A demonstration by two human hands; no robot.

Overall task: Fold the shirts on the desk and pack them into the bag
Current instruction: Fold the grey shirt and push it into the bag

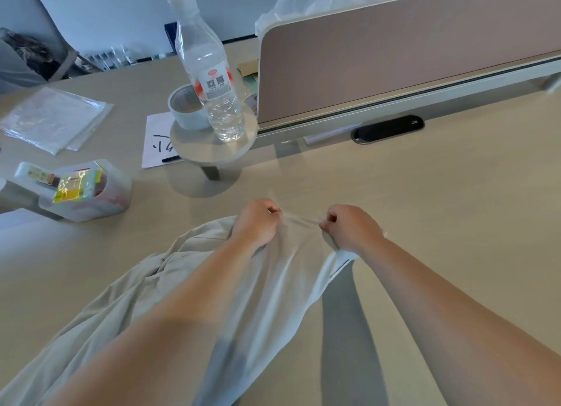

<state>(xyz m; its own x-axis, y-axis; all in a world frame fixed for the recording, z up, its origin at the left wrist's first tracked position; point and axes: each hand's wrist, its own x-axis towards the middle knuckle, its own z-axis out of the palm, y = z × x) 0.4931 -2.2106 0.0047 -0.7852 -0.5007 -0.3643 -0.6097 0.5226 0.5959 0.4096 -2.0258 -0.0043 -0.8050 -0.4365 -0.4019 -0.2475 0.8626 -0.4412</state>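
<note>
I see the tabletop (425, 211) filling most of the frame. The shirt (282, 278) lies crumpled on it from lower left to centre and runs off the bottom edge. A pink panel (394, 56) stands at upper right. At centre, the left hand (258, 223) and right hand (349, 228) each pinch the shirt's far edge, with the cloth taut between them. Clear bags (51, 120) lie flat at upper left. A bottle (212, 80) and tape (185, 108) sit on a round stand (212, 150) at upper centre.
</note>
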